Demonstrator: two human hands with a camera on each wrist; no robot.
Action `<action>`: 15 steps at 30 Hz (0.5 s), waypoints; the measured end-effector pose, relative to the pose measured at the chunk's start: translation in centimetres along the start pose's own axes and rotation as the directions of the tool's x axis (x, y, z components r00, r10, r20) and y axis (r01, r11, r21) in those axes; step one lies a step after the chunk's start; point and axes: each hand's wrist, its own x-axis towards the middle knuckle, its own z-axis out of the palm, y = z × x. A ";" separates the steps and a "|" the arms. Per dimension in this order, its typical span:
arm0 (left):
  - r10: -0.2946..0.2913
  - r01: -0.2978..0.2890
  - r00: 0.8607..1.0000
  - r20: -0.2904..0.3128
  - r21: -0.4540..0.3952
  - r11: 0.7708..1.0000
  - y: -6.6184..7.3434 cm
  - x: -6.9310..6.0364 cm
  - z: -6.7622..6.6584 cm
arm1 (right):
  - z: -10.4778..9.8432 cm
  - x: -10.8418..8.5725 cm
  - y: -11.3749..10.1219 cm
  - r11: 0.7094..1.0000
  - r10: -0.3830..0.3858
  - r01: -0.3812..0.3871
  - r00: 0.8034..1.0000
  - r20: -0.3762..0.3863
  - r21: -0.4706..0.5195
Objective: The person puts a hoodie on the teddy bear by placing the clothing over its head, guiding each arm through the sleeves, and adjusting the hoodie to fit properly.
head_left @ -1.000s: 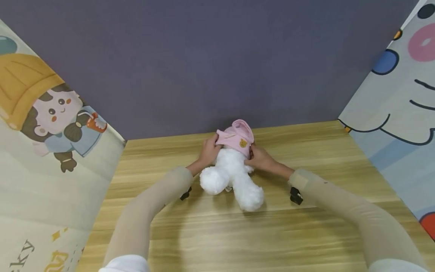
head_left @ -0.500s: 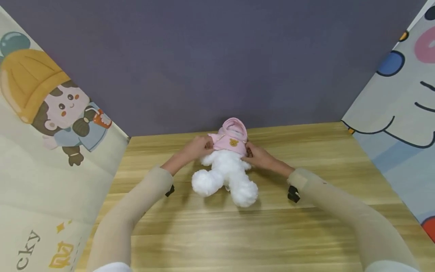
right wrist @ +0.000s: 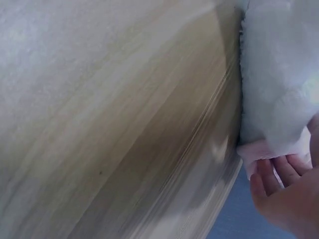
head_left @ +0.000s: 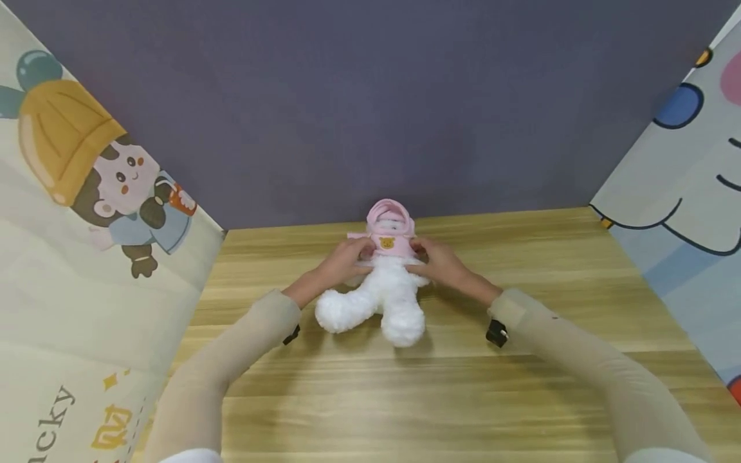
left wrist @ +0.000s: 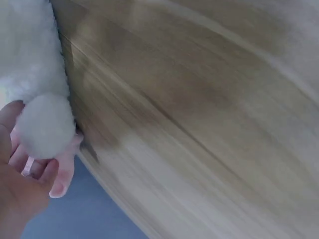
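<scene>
A white plush toy (head_left: 389, 283) lies on its back, its legs toward me. A small pink hoodie (head_left: 386, 244) with a bear patch covers its upper body; part of the white head shows inside the hood. At the hoodie's left hem my left hand (head_left: 343, 262) grips the cloth with curled fingers, thumb against the toy. In the left wrist view a round white paw (left wrist: 47, 127) sits between thumb and fingers, pink sleeve (left wrist: 65, 172) beyond. My right hand (head_left: 442, 262) holds the right hem; in the right wrist view its fingertips touch the pink edge (right wrist: 254, 149).
The toy lies on a wood-grain table (head_left: 370, 399) near its back edge. A dark grey-blue panel (head_left: 382, 109) rises behind it. Cartoon-printed panels stand at the left (head_left: 104, 308) and right (head_left: 683, 193).
The hoodie has been straightened and now sits level, with more of the head showing in the hood. Left hand let go of the sleeve side and moved inward to the hem. Toy appears further left.
</scene>
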 end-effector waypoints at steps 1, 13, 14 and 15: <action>0.011 -0.011 1.000 0.013 -0.013 1.000 0.2 -0.2 0.2 | 0.2 -0.4 -0.2 1.000 0.000 0.000 1.000 -0.005 -0.018; 0.135 -0.143 0.985 0.111 0.069 0.987 0.4 -2.3 1.0 | 3.5 -2.3 -2.2 0.987 -0.069 0.055 0.993 -0.094 -0.150; 0.144 -0.151 0.984 0.108 0.060 0.987 0.4 -2.7 1.0 | 3.5 -2.6 -2.3 0.990 -0.061 0.051 0.996 -0.071 -0.132; 0.151 -0.156 0.983 0.101 0.046 0.987 0.4 -3.1 1.0 | 3.4 -2.8 -2.5 0.993 -0.052 0.047 0.998 -0.046 -0.106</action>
